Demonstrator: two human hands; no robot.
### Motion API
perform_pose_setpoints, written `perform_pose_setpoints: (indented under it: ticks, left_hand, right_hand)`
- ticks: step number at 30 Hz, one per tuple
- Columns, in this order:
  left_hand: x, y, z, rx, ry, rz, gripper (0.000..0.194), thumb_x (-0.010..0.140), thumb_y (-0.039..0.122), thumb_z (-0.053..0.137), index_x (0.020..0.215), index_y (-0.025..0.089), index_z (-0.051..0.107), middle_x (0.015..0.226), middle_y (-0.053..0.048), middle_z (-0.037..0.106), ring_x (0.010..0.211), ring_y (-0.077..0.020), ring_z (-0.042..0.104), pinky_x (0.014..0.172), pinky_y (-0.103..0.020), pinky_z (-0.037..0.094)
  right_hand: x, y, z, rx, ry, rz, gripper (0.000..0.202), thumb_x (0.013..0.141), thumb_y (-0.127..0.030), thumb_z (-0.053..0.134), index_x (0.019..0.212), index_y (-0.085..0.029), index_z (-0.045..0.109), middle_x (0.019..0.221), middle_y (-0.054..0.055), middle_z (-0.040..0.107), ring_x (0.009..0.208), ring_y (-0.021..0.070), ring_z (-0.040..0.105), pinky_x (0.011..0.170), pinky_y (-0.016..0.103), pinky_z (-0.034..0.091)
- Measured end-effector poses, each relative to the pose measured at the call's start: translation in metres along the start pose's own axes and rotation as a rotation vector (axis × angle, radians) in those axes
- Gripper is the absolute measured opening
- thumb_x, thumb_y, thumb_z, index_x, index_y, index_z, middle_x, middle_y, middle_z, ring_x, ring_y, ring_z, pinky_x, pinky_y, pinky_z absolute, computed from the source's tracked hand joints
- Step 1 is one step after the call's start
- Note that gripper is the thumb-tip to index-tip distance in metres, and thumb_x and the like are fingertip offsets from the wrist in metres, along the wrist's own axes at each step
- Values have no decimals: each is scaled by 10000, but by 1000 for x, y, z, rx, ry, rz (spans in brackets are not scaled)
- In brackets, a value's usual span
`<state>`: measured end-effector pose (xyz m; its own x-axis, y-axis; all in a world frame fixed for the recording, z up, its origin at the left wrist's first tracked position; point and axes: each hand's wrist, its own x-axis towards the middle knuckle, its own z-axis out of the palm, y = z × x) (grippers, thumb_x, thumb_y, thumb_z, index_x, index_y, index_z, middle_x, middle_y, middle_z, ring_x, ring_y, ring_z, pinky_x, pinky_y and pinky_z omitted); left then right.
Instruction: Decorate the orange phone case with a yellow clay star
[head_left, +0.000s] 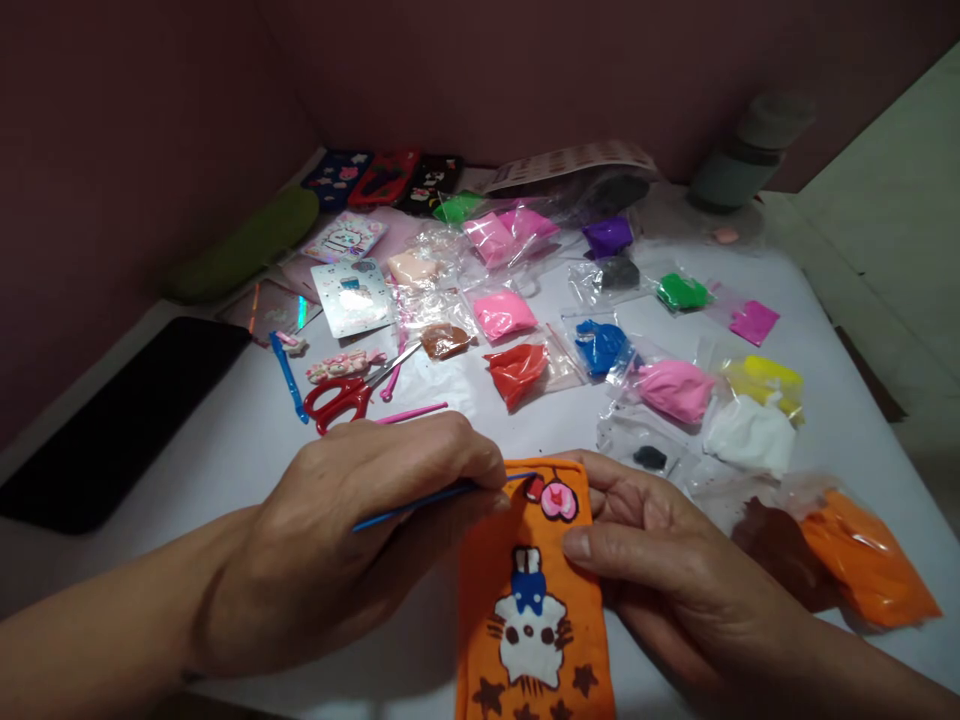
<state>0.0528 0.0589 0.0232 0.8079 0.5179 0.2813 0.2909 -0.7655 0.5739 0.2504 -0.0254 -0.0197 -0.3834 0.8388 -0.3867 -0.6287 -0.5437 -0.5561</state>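
Note:
My left hand [352, 530] pinches a thin blue modelling stick [409, 510], whose tip reaches a small red piece [534, 488] near the top of an orange clay-covered phone case [585, 625]. Gripping that case by its right edge is my right hand [667, 570], thumb on the front and fingers behind. Beside the red piece sits a pink shape [559, 500] with a dark outline. A white cat figure [531, 645] with a blue body appears upside down lower on the case, above several brown stars. The case's lower end runs out of view.
Several bags of coloured clay, including red [517, 375], blue [600, 347] and orange [870, 560], spread across the white table. Red-handled scissors [341, 400] lie left of centre, near a black phone [124, 420]. Decorated cases [382, 178] and a bottle [739, 160] stand at the back.

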Motion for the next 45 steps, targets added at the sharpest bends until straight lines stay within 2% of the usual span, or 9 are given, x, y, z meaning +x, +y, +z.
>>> perform_pose_setpoints:
  ticks: [24,34,36,40,45]
  left_hand:
    - [-5,-3,1,49,27,6,129,957,110,464,923,220,523,804,42,680,680,-77,655,619,-145,474]
    - [-7,-3,2,61,14,35,106,974,129,463,934,210,518,817,38,675,707,-71,658,628,-135,470]
    - [-6,-3,3,76,37,40,110,997,174,449,927,215,524,803,47,678,685,-64,660,615,-132,476]
    - [0,-3,4,118,87,79,252,1049,311,364,887,222,536,734,71,682,614,-34,658,561,-111,475]
    - [1,-3,4,125,94,64,271,1049,344,375,877,223,546,721,83,676,606,-21,654,548,-110,474]
  right_hand:
    - [0,-1,-2,28,-14,-6,337,805,-82,674,1122,-196,674,903,33,738,783,164,707,800,310,539]
    - [-2,-1,-1,16,-5,4,352,816,-70,655,1143,-197,665,971,54,744,838,185,717,835,339,540]
    - [-1,-1,-2,25,-10,0,351,817,-59,648,1142,-192,665,960,55,744,830,182,717,821,331,543]
    - [1,0,-3,40,-34,-5,356,816,-42,647,1141,-186,666,953,55,743,821,168,717,820,312,543]
    - [0,0,-3,46,-33,-6,353,810,-29,648,1128,-181,676,918,48,738,808,163,712,811,309,546]
